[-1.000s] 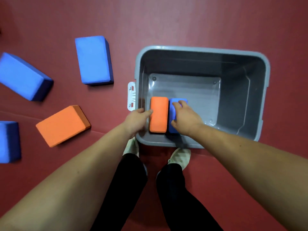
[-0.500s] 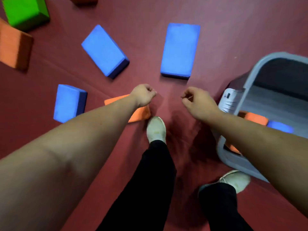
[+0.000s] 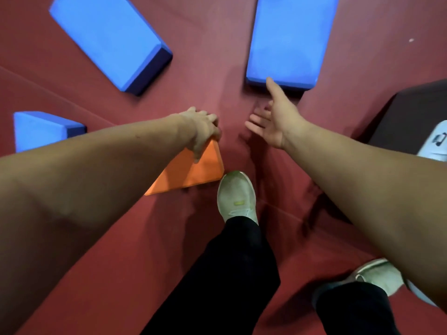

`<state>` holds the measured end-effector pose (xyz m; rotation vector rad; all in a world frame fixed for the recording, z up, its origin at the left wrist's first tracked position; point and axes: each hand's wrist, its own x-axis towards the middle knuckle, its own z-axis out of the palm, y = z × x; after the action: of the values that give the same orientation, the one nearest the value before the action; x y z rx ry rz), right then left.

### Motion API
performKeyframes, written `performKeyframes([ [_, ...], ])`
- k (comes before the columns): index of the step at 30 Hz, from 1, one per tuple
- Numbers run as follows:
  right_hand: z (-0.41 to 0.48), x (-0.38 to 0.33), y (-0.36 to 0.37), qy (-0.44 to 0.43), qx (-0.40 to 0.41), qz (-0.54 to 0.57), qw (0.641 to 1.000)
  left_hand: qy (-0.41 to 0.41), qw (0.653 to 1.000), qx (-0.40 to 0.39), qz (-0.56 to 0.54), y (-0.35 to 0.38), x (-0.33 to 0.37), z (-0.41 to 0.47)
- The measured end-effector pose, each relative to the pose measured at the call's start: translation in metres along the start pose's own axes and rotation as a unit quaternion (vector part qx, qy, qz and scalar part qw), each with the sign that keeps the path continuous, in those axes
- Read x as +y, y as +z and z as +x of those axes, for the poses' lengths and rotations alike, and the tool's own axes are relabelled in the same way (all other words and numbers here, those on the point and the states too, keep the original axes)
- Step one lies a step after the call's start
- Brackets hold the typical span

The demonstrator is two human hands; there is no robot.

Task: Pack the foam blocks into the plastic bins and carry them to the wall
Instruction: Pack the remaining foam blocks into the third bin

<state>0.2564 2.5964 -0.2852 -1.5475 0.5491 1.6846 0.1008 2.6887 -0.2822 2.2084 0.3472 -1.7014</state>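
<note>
An orange foam block [image 3: 191, 172] lies on the red floor just left of my front foot. My left hand [image 3: 202, 131] rests on its far corner, fingers curled over the edge. My right hand [image 3: 273, 117] hovers open, palm turned left, its fingertips close to the near edge of a blue foam block [image 3: 287, 39] at the top right. Another blue block [image 3: 108, 39] lies at the top left, and a third [image 3: 41, 130] at the left edge, partly behind my left arm. Only a corner of the grey plastic bin [image 3: 435, 143] shows at the right edge.
My two feet in pale shoes [image 3: 237, 197] stand on the red mat floor [image 3: 212, 68], one right beside the orange block. The bin casts a dark shadow at the right. Bare floor lies between the two upper blue blocks.
I have leaned closer to the floor. My left hand dropped onto the orange block, and my right hand opened from a loose fist and reached towards the blue block. The bin slid out of view to the right.
</note>
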Motion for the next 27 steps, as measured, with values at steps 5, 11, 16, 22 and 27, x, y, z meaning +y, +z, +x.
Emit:
performKeyframes([
  [5, 0.029, -0.007, -0.007, -0.027, 0.012, 0.091, 0.995, -0.006, 0.998, -0.039, 0.057, -0.013, -0.001, 0.012],
  [11, 0.040, -0.024, 0.001, -0.065, 0.047, 0.180, 0.980, -0.068, 0.994, -0.035, -0.084, -0.006, -0.039, -0.011],
  [16, 0.035, -0.029, 0.006, -0.064, 0.039, 0.238, 0.968, -0.102, 0.973, 0.017, -0.208, -0.002, -0.079, -0.056],
  [22, -0.015, -0.034, -0.008, -0.071, 0.038, 0.228, 0.970, -0.169, 0.905, 0.143, -0.364, -0.023, -0.085, -0.123],
  [27, -0.097, -0.036, -0.045, -0.107, 0.022, 0.176, 0.978, -0.233, 0.800, 0.276, -0.480, -0.041, -0.023, -0.177],
])
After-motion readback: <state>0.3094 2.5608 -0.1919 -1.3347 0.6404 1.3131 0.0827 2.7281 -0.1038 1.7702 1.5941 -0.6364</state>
